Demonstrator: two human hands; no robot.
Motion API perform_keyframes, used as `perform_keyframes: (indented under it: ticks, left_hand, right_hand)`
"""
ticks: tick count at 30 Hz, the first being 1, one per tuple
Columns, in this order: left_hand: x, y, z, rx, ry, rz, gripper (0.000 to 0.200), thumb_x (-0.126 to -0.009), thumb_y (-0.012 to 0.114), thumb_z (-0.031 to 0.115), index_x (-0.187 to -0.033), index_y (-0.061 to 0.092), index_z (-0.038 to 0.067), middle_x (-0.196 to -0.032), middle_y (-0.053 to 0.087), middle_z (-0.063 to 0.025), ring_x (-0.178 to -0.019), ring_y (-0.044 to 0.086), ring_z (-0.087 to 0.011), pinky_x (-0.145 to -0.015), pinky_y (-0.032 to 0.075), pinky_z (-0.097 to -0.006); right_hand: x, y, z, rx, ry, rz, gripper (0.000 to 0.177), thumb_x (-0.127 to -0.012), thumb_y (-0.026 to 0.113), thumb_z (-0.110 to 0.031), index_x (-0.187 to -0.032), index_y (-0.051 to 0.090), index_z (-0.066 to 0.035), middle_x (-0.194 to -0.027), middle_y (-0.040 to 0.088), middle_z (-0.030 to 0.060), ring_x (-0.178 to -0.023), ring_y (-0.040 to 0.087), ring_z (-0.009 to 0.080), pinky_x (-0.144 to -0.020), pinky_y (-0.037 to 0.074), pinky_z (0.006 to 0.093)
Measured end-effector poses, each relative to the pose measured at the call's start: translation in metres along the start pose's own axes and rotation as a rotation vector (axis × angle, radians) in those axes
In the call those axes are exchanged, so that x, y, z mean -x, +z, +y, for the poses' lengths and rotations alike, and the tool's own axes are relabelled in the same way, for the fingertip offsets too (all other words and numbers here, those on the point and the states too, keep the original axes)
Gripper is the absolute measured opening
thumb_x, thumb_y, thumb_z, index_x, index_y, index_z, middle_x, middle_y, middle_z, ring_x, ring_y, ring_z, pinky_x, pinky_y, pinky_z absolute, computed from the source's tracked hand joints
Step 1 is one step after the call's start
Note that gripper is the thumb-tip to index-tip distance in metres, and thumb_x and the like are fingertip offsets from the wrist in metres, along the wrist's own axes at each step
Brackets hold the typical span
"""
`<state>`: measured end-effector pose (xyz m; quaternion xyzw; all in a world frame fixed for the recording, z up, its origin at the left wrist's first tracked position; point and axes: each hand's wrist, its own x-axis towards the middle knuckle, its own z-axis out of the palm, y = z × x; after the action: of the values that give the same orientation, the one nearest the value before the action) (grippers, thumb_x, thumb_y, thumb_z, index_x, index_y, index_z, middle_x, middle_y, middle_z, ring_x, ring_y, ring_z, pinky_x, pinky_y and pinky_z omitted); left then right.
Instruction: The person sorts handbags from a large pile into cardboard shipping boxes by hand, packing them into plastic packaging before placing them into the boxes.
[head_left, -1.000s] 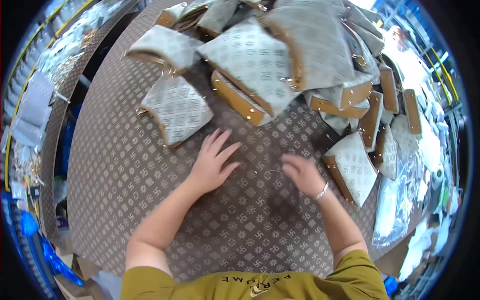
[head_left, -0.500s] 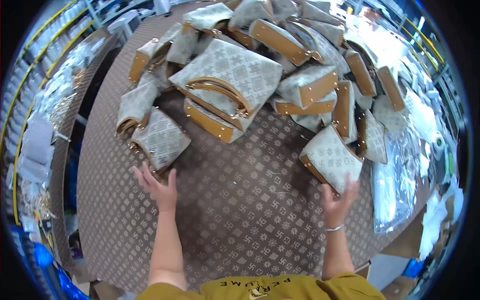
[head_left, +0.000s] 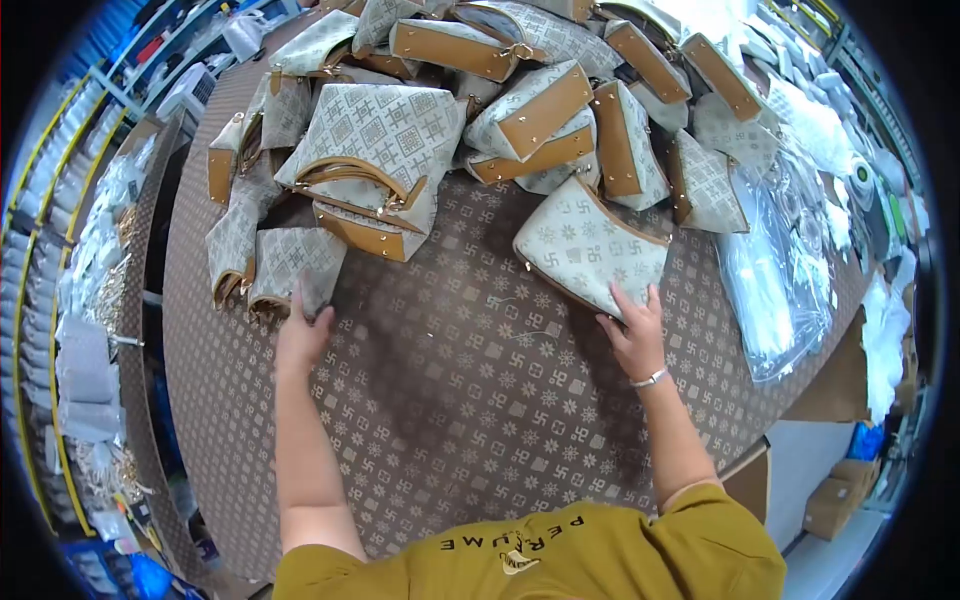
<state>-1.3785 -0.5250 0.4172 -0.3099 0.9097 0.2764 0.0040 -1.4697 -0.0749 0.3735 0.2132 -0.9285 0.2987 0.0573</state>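
My left hand (head_left: 303,338) reaches to a small patterned handbag (head_left: 297,262) at the left. Its fingers are stretched against the bag's near side and its thumb stands apart. At the right, my right hand (head_left: 638,335) holds the near corner of a cream handbag (head_left: 590,245) with brown trim. Its fingers lie over the pale patterned face, with the thumb at the lower edge. The bag lies tilted on the table. Beyond my left hand a larger handbag (head_left: 375,130) with tan handles lies on another bag's tan base (head_left: 365,235).
Several more handbags (head_left: 545,115) are heaped across the far side of the brown patterned table (head_left: 470,400). Clear plastic sleeves (head_left: 765,290) lie at the right edge. A long bin of packed parts (head_left: 95,370) stands at the left, and cardboard boxes (head_left: 838,500) at the lower right.
Both hands have come onto the handbags in front of them. The right bag has shifted left and turned slightly in my right hand. The left bag has tilted. The view has also shifted.
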Motion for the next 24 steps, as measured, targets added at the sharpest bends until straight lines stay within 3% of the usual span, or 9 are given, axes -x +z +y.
perform_keyframes:
  ticks: [2, 6, 9, 11, 16, 18, 20, 22, 24]
  left_hand:
    - [0.030, 0.028, -0.023, 0.089, 0.110, 0.172, 0.064, -0.081, 0.058, 0.029, -0.133, 0.029, 0.005, -0.125, 0.043, -0.0223, -0.110, 0.048, -0.0355, -0.091, 0.039, -0.0351]
    - [0.121, 0.085, -0.058, -0.498, 0.159, 0.327, 0.055, -0.080, 0.056, 0.029, -0.127, 0.039, 0.006, -0.129, 0.039, -0.0177, -0.122, 0.034, -0.0352, -0.099, 0.027, -0.0483]
    - [0.162, 0.082, -0.057, -0.319, 0.249, 0.282, 0.045, -0.080, 0.054, 0.027, -0.121, 0.045, 0.009, -0.131, 0.037, -0.0155, -0.126, 0.028, -0.0333, -0.100, 0.021, -0.0523]
    - [0.164, 0.080, -0.053, -0.291, 0.219, 0.322, 0.043, -0.080, 0.054, 0.027, -0.119, 0.047, 0.010, -0.130, 0.038, -0.0142, -0.125, 0.029, -0.0328, -0.100, 0.021, -0.0514]
    - [0.164, 0.080, -0.056, -0.241, 0.211, 0.391, 0.039, -0.080, 0.054, 0.028, -0.114, 0.051, 0.010, -0.127, 0.042, -0.0111, -0.121, 0.033, -0.0313, -0.100, 0.022, -0.0496]
    - [0.165, 0.079, -0.059, -0.214, 0.250, 0.411, 0.039, -0.079, 0.055, 0.029, -0.113, 0.052, 0.011, -0.126, 0.043, -0.0101, -0.122, 0.033, -0.0304, -0.101, 0.022, -0.0489]
    - [0.164, 0.082, -0.057, -0.196, 0.253, 0.460, 0.038, -0.078, 0.056, 0.029, -0.111, 0.053, 0.011, -0.124, 0.045, -0.0107, -0.120, 0.035, -0.0303, -0.099, 0.024, -0.0480]
    - [0.172, 0.070, -0.071, -0.183, 0.267, 0.489, 0.037, -0.077, 0.056, 0.028, -0.109, 0.054, 0.010, -0.121, 0.047, -0.0112, -0.118, 0.037, -0.0303, -0.098, 0.026, -0.0472]
    - [0.175, 0.054, -0.078, -0.126, 0.234, 0.446, 0.037, -0.075, 0.057, 0.027, -0.107, 0.055, 0.010, -0.117, 0.049, -0.0122, -0.114, 0.041, -0.0305, -0.095, 0.029, -0.0463]
  right_hand:
    - [0.012, -0.020, -0.005, -0.043, -0.022, 0.063, 0.047, -0.072, 0.067, -0.012, -0.114, 0.052, 0.000, -0.113, 0.054, 0.0170, -0.105, 0.050, 0.0322, -0.101, 0.026, 0.0427]
    - [0.022, -0.075, -0.020, -0.449, 0.104, 0.244, 0.032, -0.077, 0.059, 0.001, -0.109, 0.054, 0.005, -0.119, 0.051, 0.0144, -0.103, 0.052, 0.0199, -0.088, 0.043, 0.0315]
    - [-0.003, -0.107, -0.017, -0.354, -0.158, 0.593, 0.032, -0.078, 0.059, -0.002, -0.108, 0.054, 0.008, -0.114, 0.053, 0.0160, -0.100, 0.054, 0.0233, -0.086, 0.044, 0.0330]
    - [-0.046, -0.128, -0.056, -0.611, -0.051, 0.683, 0.031, -0.084, 0.054, -0.007, -0.112, 0.052, 0.007, -0.114, 0.055, 0.0142, -0.099, 0.054, 0.0169, -0.081, 0.046, 0.0276]
    - [-0.176, -0.145, -0.170, -0.066, -0.367, 0.526, 0.038, -0.082, 0.060, -0.017, -0.113, 0.052, 0.003, -0.102, 0.059, 0.0149, -0.088, 0.056, 0.0163, -0.075, 0.045, 0.0278]
    - [-0.182, -0.120, -0.183, 0.460, -0.539, 0.478, 0.035, -0.081, 0.060, -0.016, -0.111, 0.054, 0.000, -0.093, 0.059, 0.0136, -0.084, 0.056, 0.0182, -0.072, 0.044, 0.0306]
    - [-0.127, -0.069, -0.208, -0.227, -0.452, 0.049, 0.032, -0.081, 0.059, -0.015, -0.110, 0.053, -0.001, -0.091, 0.057, 0.0148, -0.087, 0.054, 0.0238, -0.075, 0.043, 0.0333]
    - [-0.036, -0.005, -0.219, -0.257, -0.623, -0.112, 0.035, -0.074, 0.062, -0.008, -0.108, 0.053, -0.005, -0.099, 0.054, 0.0181, -0.091, 0.053, 0.0301, -0.078, 0.043, 0.0358]
    - [0.056, 0.034, -0.226, 0.164, -0.372, -0.585, 0.050, -0.073, 0.063, -0.018, -0.119, 0.046, -0.010, -0.107, 0.052, 0.0198, -0.099, 0.046, 0.0396, -0.090, 0.036, 0.0471]
